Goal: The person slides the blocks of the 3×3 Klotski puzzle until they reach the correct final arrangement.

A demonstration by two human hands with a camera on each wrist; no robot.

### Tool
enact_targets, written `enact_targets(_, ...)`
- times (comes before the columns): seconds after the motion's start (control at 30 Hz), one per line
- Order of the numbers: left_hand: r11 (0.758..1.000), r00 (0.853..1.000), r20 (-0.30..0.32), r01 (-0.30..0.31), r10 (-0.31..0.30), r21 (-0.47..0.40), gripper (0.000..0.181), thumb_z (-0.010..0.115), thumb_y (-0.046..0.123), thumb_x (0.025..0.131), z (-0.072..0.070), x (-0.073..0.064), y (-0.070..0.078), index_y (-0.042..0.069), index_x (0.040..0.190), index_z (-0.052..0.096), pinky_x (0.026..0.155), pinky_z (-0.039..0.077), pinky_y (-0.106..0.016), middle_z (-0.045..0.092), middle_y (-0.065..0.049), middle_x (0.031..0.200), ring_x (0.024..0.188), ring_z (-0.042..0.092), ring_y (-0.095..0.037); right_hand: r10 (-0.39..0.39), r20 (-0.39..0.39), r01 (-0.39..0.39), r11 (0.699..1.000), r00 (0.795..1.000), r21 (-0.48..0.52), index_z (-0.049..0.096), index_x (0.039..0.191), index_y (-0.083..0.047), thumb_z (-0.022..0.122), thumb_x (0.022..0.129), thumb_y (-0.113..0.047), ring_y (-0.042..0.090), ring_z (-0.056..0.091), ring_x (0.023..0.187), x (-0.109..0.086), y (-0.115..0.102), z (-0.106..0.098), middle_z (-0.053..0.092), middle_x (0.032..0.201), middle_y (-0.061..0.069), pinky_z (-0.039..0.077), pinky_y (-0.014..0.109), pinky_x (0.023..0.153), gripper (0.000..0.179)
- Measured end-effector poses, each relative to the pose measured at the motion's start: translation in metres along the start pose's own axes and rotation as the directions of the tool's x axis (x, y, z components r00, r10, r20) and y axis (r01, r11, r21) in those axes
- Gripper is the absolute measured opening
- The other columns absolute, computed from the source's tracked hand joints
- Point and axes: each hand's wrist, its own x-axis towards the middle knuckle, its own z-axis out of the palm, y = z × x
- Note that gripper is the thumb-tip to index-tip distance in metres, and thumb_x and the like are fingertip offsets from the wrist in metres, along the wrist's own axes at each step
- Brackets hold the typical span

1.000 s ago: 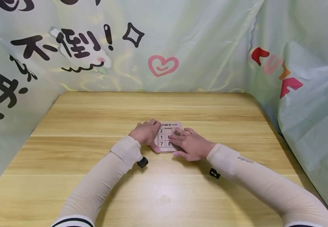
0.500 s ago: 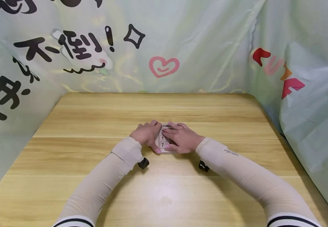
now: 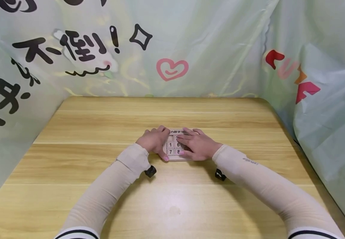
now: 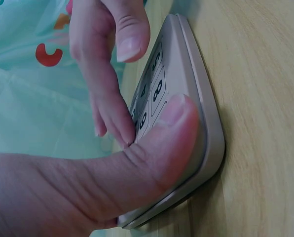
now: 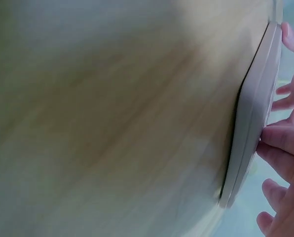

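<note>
A pale number sliding puzzle (image 3: 172, 148) lies on the table, its tiles marked with digits. My left hand (image 3: 153, 141) grips its left side, fingers at the far corner and thumb (image 4: 157, 148) on the near corner. From the right, my right hand (image 3: 200, 146) reaches over the puzzle with fingers extended. Its fingertips touch the top-row tile marked 2 (image 3: 175, 137), now in the middle column. To the left of that tile is a gap. Tiles 1, 6, 7 and 8 show in the head view; the right column is hidden under the right hand.
The wood-grain table (image 3: 172, 196) extends around the puzzle on all sides. Behind it hangs a pale green printed sheet (image 3: 208, 39) with black lettering and a pink heart. More of this sheeting bulges along the right edge.
My right hand moved left to the puzzle's top-left tile, then back right. The tile marked 2 slid from the left column to the middle one. My left hand stayed put.
</note>
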Motion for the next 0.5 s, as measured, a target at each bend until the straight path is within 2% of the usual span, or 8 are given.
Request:
enact_targets(0.27,1.000,1.000,0.000,0.000,0.000,-0.006,0.106,0.091,0.050,0.050,0.000,-0.001,0.000,0.009,0.136,0.043,0.102,0.036,-0.049,0.038,-0.010,0.145,0.119,0.048,-0.034,0.018,0.023,-0.017,0.999,1.000,-0.035,0.046,0.144,-0.008,0.044,0.099,-0.051,0.033,0.019,0.144,-0.009,0.001,-0.002,0.042,0.149,0.008,0.023,0.057,0.112,0.063)
enact_targets(0.5,1.000,1.000,-0.002,-0.008,0.008,-0.003,0.109,0.091,0.051,0.050,-0.001,-0.001,0.000,0.009,0.138,0.042,0.102,0.036,-0.051,0.038,-0.011,0.145,0.118,0.049,-0.034,-0.047,0.005,0.047,0.997,0.999,-0.053,0.045,0.145,-0.008,0.044,0.099,-0.050,0.036,0.022,0.143,-0.010,-0.011,0.000,0.043,0.148,0.009,0.022,0.057,0.113,0.062)
